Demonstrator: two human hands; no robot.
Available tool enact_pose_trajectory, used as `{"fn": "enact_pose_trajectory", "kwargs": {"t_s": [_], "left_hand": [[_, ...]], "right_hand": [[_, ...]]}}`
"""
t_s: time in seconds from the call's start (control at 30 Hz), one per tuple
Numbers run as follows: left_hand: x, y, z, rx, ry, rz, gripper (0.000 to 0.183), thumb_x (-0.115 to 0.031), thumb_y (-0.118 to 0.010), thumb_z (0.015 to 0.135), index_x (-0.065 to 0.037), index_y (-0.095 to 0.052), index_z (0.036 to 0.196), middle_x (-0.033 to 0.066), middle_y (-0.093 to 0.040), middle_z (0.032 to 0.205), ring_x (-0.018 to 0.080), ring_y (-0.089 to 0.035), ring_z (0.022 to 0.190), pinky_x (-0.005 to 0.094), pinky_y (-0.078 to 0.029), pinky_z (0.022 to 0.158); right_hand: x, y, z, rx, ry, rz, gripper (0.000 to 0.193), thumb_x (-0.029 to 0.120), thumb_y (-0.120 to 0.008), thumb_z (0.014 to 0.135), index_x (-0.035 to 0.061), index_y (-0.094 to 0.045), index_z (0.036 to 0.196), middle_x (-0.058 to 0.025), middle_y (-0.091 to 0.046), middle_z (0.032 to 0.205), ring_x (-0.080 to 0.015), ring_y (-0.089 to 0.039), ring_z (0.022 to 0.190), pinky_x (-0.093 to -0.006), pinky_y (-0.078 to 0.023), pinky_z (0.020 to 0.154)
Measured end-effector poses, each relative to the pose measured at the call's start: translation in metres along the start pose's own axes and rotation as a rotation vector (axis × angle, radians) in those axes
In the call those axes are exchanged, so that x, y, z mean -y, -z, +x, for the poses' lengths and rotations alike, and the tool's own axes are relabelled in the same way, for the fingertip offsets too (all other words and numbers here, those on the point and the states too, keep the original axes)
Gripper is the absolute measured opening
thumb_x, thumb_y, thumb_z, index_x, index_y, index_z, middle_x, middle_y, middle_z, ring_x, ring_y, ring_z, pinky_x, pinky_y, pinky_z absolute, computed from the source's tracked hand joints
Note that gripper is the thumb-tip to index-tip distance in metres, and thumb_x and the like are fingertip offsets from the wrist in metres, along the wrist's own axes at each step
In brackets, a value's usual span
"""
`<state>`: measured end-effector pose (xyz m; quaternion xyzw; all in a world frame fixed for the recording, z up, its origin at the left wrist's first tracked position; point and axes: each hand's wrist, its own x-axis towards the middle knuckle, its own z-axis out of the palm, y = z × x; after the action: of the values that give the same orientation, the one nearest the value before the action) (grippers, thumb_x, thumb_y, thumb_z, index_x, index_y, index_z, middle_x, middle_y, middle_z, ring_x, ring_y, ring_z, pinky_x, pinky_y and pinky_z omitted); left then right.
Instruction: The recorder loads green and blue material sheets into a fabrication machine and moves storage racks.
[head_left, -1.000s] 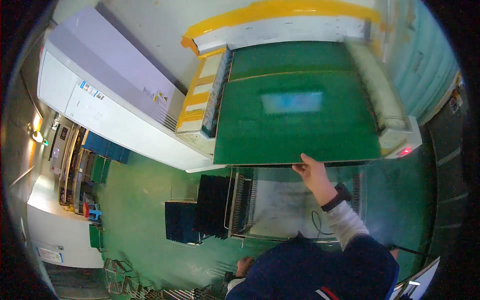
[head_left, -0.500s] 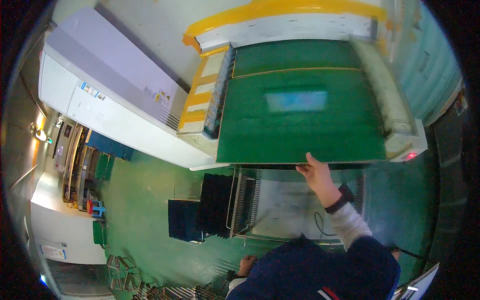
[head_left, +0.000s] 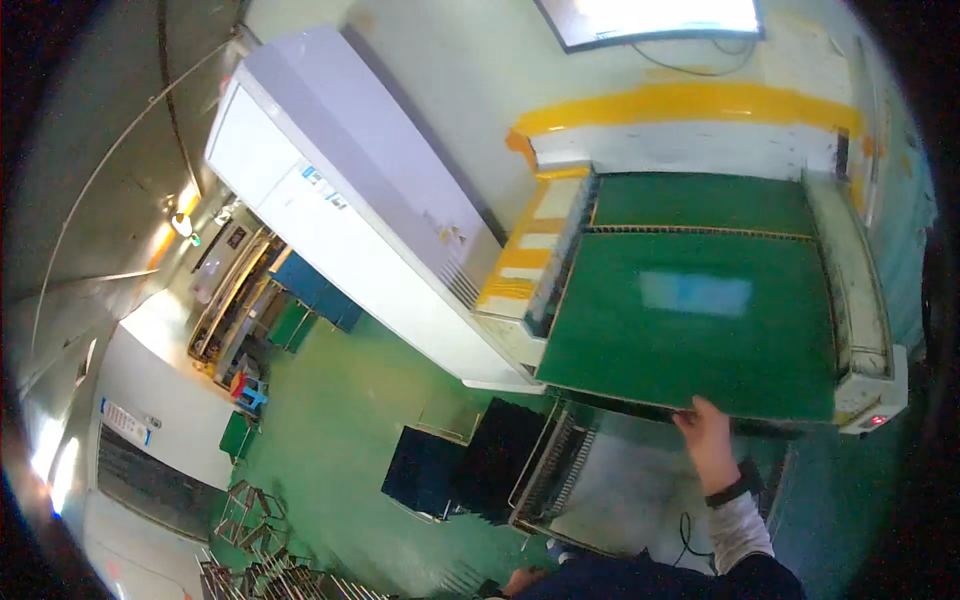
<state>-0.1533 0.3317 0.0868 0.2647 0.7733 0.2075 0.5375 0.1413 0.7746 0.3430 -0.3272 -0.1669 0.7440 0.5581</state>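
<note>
A large glossy green board lies flat on a conveyor machine, with a second green board behind it. Between the two runs a narrow toothed gap. My right hand grips the middle of the front board's near edge, some fingers tucked under it. A dark band circles that wrist. Low at the frame's bottom edge, my left hand hangs away from the board, partly cut off, its fingers too indistinct to read.
A slotted rack stands below the machine's front, with a cable inside it. Dark panels stand to its left. A tall white cabinet flanks the machine. Metal racks are at lower left, a screen above.
My view has tilted and swung, so the scene sits lower and further right. The gap between the two boards looks wider. My right hand remains at the front board's edge.
</note>
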Motion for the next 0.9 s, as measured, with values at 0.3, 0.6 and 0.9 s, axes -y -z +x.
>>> {"fn": "enact_pose_trajectory", "kwargs": {"t_s": [0.3,0.6,0.9], "left_hand": [[-0.031,0.004,0.017,-0.019,0.015,0.011,0.040,-0.041,-0.059,0.077,-0.006,-0.062,0.096,0.0087,-0.064,0.083,0.0196,-0.059,0.072,0.0336,-0.046,0.063],[-0.049,0.006,0.036,-0.008,0.002,0.040,0.040,-0.040,-0.058,0.077,-0.005,-0.062,0.097,0.0090,-0.064,0.085,0.0211,-0.060,0.075,0.0343,-0.046,0.065],[-0.060,0.007,0.041,0.009,0.012,0.074,0.041,-0.040,-0.058,0.078,-0.005,-0.061,0.098,0.0092,-0.064,0.088,0.0226,-0.060,0.077,0.0351,-0.046,0.067]], "right_hand": [[0.006,-0.004,0.010,-0.115,-0.113,0.128,0.009,0.012,-0.059,0.078,0.0052,-0.053,0.078,-0.0079,-0.055,0.076,-0.0220,-0.056,0.067,-0.0377,-0.051,0.062],[0.001,0.007,0.025,-0.057,-0.081,0.128,0.022,0.017,-0.060,0.079,0.0030,-0.049,0.093,-0.0129,-0.054,0.082,-0.0277,-0.056,0.075,-0.0398,-0.046,0.068],[0.009,-0.008,0.025,-0.092,-0.123,0.075,0.023,0.019,-0.059,0.080,0.0037,-0.048,0.093,-0.0137,-0.053,0.084,-0.0276,-0.058,0.076,-0.0385,-0.048,0.065]]}}
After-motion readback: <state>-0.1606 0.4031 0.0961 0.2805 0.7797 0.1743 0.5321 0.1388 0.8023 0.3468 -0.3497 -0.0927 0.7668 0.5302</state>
